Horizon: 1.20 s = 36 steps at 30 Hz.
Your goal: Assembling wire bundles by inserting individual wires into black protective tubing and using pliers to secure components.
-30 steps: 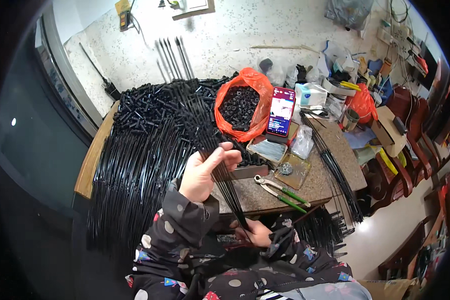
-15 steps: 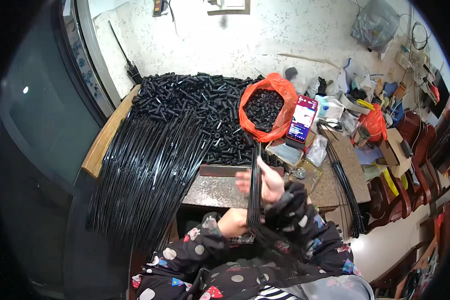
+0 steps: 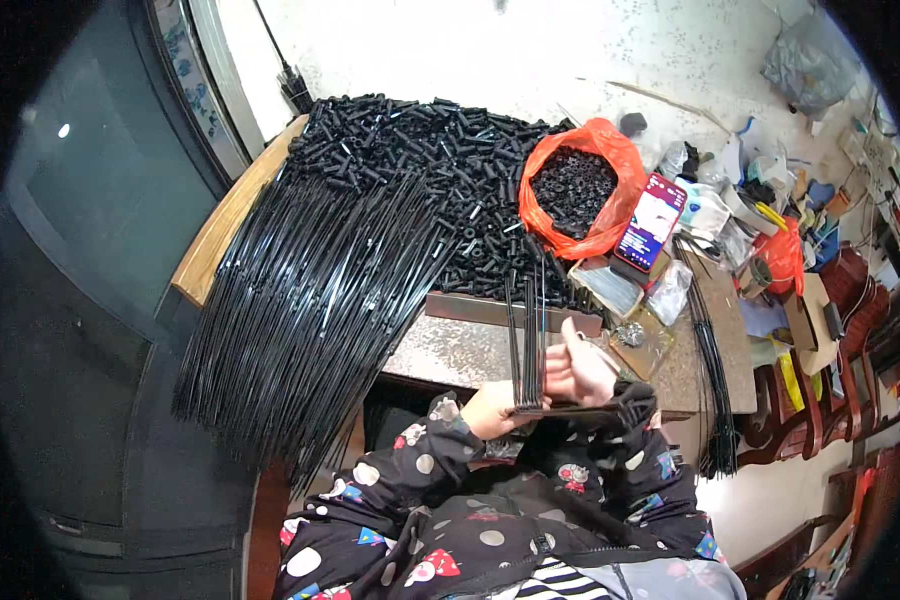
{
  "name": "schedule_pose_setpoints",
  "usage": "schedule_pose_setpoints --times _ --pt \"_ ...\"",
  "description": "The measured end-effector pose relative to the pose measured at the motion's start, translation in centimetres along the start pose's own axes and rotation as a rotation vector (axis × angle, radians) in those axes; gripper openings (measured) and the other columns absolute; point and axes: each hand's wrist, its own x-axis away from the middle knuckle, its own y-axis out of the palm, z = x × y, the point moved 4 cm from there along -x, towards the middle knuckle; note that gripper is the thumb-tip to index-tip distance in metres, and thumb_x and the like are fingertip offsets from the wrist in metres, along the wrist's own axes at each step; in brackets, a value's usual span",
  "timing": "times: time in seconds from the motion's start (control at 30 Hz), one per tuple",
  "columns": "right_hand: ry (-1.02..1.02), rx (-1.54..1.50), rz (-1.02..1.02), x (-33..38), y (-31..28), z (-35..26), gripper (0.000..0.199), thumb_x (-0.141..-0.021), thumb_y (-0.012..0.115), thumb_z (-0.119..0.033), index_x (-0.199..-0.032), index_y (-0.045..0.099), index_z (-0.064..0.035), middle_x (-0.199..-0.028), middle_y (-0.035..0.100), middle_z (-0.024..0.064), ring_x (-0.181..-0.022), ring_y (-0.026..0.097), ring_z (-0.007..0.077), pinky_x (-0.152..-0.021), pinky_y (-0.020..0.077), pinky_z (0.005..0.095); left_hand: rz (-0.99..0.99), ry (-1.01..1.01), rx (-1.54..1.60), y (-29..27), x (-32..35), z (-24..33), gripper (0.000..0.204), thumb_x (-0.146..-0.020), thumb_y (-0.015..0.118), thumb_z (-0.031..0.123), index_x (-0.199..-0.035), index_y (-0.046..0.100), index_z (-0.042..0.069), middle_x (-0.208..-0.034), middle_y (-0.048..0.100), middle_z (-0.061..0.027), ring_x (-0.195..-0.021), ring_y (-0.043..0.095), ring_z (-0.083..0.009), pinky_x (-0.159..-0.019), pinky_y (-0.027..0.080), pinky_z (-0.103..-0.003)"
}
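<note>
A bundle of thin black rods (image 3: 530, 345) stands upright in front of me, its lower end bent sideways toward the right. My left hand (image 3: 490, 409) is closed on it near the bend. Alongside the bundle, my right hand (image 3: 585, 370) is open, thumb raised and fingers touching or just next to the rods. The bent ends run across in front of my right wrist. Beyond the bundle lies a large heap of short black tubes (image 3: 390, 140). Many long black rods (image 3: 300, 310) hang over the table's front edge at the left.
An orange plastic bag (image 3: 640, 175) of small black pieces stands at the heap's right, beside a phone (image 3: 652, 225). A metal strip (image 3: 470, 309) borders the heap. More rods (image 3: 708, 370) hang off the speckled table (image 3: 450, 345) at right. Boxes and bags crowd the far right.
The view has shifted, so the table sits higher and further right. The rods' upper ends have spread apart slightly, and the bent ends now lie more level. My right hand has turned beside the bundle.
</note>
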Motion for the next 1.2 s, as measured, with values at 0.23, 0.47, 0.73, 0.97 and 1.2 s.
schedule_pose_setpoints --times 0.23,0.47,0.73,0.97,1.2 --pt "-0.148 -0.680 -0.425 -3.2 1.0 -2.4 0.063 -0.072 0.030 -0.051 -0.101 0.032 0.0048 -0.084 0.047 0.0198 -0.070 0.051 0.0274 -0.063 0.0430 0.0333 -0.145 0.103 0.014 0.6 -0.5 1.3 0.018 -0.059 0.057 0.009 -0.077 0.054 0.009 -0.072 0.052 -0.0050 -0.067 0.051 -0.0228 -0.058 0.042 -0.029" --pt "-0.630 -0.290 -0.300 -1.7 -2.5 -5.8 0.062 -0.076 0.018 -0.049 -0.113 0.023 0.0005 -0.110 0.036 0.0148 -0.097 0.039 0.0226 -0.083 0.0272 0.0299 -0.094 0.014 -0.160 0.1 -1.0 -0.6 0.026 -0.057 0.058 0.011 -0.082 0.052 0.008 -0.083 0.050 -0.0086 -0.083 0.045 -0.0257 -0.075 0.034 -0.035" --pt "-0.621 0.093 -0.507 8.7 1.2 0.0 0.091 -0.063 -0.001 -0.063 -0.074 0.051 0.0106 -0.071 0.053 0.0202 -0.069 0.052 0.0297 -0.070 0.0386 0.0370 -0.063 -0.187 -0.625 -0.9 -0.8 0.2 0.077 -0.052 0.060 0.034 -0.115 0.024 0.010 -0.119 0.021 -0.0157 -0.111 0.019 -0.0293 -0.085 0.016 -0.049" --pt "-0.136 -0.510 -0.226 -4.0 -0.5 1.6 0.048 -0.076 0.030 -0.044 -0.092 0.040 0.0006 -0.083 0.050 0.0132 -0.079 0.049 0.0231 -0.070 0.0398 0.0322 -0.723 0.657 -0.657 1.6 -0.6 -0.1 0.033 -0.059 0.047 0.018 -0.091 0.048 0.011 -0.112 0.035 -0.0084 -0.107 0.029 -0.0220 -0.087 0.020 -0.043" --pt "-0.948 0.190 0.156 -2.4 -2.0 -2.9 0.047 -0.080 0.025 -0.034 -0.113 0.024 -0.0002 -0.111 0.034 0.0123 -0.104 0.032 0.0198 -0.086 0.0245 0.0335 -0.542 0.440 -0.392 1.4 -2.1 -0.3 0.036 -0.063 0.049 0.021 -0.096 0.045 0.006 -0.102 0.043 -0.0105 -0.100 0.036 -0.0210 -0.086 0.021 -0.043"
